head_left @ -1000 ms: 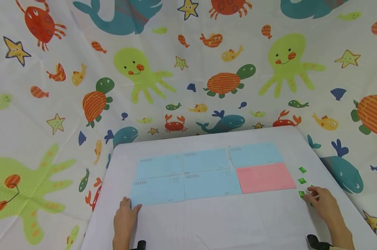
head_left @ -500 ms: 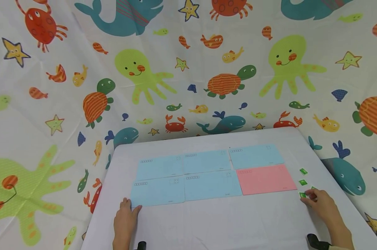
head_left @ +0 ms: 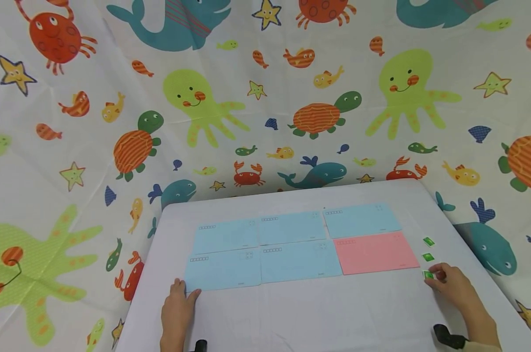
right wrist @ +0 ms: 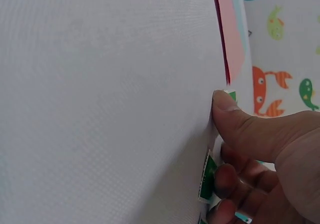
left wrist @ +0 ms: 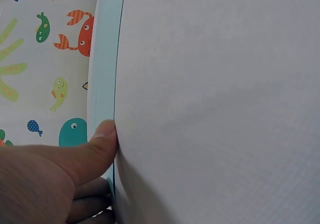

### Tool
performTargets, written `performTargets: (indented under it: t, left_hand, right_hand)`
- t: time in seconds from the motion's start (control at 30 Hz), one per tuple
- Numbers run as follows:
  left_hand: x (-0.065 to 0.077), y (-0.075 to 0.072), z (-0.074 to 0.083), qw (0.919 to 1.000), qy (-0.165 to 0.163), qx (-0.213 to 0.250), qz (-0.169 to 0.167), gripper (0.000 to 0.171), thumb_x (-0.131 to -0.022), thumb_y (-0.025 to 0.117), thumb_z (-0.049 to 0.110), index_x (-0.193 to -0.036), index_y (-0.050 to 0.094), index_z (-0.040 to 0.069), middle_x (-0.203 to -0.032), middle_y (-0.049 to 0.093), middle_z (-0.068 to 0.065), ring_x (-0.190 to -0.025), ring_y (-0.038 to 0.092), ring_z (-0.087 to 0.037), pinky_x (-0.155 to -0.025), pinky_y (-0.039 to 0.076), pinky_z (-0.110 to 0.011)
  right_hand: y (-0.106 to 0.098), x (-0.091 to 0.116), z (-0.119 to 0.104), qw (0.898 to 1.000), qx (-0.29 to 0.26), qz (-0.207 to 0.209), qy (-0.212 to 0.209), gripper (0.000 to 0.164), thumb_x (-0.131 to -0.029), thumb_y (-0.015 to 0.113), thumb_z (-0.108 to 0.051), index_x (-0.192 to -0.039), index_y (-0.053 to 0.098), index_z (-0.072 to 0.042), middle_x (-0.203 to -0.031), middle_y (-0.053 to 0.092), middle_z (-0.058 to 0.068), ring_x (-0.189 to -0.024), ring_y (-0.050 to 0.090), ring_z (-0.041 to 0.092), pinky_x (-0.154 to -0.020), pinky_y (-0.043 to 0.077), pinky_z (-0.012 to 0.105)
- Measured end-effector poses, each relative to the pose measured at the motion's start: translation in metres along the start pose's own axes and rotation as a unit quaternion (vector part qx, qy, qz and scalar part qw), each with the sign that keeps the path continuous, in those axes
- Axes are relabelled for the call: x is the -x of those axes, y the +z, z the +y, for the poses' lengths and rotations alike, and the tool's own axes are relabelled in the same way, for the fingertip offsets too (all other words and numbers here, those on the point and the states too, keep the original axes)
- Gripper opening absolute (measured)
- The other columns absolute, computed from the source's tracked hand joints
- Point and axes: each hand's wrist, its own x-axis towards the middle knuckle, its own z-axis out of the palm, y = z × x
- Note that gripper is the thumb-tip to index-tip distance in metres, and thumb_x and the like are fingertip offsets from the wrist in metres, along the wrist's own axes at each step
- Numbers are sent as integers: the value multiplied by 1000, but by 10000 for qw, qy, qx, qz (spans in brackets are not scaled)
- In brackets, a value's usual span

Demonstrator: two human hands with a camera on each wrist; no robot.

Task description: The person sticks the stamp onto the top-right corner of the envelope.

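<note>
My right hand [head_left: 458, 293] is at the right side of the table, thumb and forefinger pinching at the edges of a small green stamp [head_left: 428, 275] that lies on the white surface. Seen from the right wrist, the thumb covers most of that stamp [right wrist: 232, 94], and another stamp [right wrist: 206, 179] lies beneath the curled fingers. My left hand [head_left: 177, 310] rests at the near left corner of a blue envelope [head_left: 223, 269]. Its extended thumb [left wrist: 104, 134] lies along the envelope's near edge in the left wrist view.
More blue envelopes [head_left: 291, 228] and one pink envelope [head_left: 375, 253] lie flat in two rows. Two further green stamps, one at the back [head_left: 429, 241] and one nearer [head_left: 428, 257], lie right of them. A sea-animal cloth [head_left: 265, 137] hangs behind the white table [head_left: 318, 318].
My right hand has shifted slightly left, its thumb and forefinger closing in over the green stamp. A stamp visible behind the hand is now hidden by it. My left hand stays put.
</note>
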Motion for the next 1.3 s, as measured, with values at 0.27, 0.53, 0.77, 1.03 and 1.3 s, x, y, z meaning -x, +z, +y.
performTargets:
  t: [0.27, 0.53, 0.77, 1.03, 1.3]
  left_hand:
    - [1, 0, 1, 10000, 8, -4, 51, 68, -94, 69, 22, -141, 40, -20, -151, 29, -38, -142, 29, -54, -112, 30, -63]
    - [1, 1, 0, 9999, 40, -25, 102, 68, -94, 69, 21, -140, 40, -19, -151, 30, -38, -141, 30, -55, -112, 31, -64]
    - [0, 0, 1, 9999, -24, 42, 94, 69, -94, 70, 22, -140, 41, -19, -152, 29, -37, -142, 29, -54, -113, 30, -64]
    - [0, 1, 0, 9999, -83, 42, 65, 68, -94, 69, 21, -141, 40, -19, -152, 28, -37, -143, 28, -53, -114, 28, -63]
    - [-1, 1, -1, 9999, -9, 37, 168, 68, -93, 71, 21, -140, 42, -19, -151, 31, -38, -142, 31, -54, -112, 31, -64]
  right_hand:
    - [0, 1, -2, 9999, -110, -14, 34, 48, -89, 75, -15, -115, 48, 15, -98, 56, 26, -91, 53, 33, -74, 52, 38]
    - [-1, 5, -3, 9992, -373, -36, 160, 49, -91, 73, -17, -115, 40, 11, -96, 52, 24, -90, 51, 32, -68, 48, 29]
    - [-3, 8, 0, 9992, -338, 220, -67, 37, -94, 65, -11, -114, 44, 12, -99, 57, 27, -92, 54, 35, -69, 51, 32]
    - [-3, 8, 4, 9983, -371, 431, -95, 29, -95, 53, -7, -116, 48, 13, -103, 59, 31, -92, 59, 35, -68, 53, 31]
    - [-1, 9, 1, 9972, -468, 578, -5, 27, -96, 54, -6, -115, 49, 12, -101, 61, 30, -88, 62, 31, -59, 49, 22]
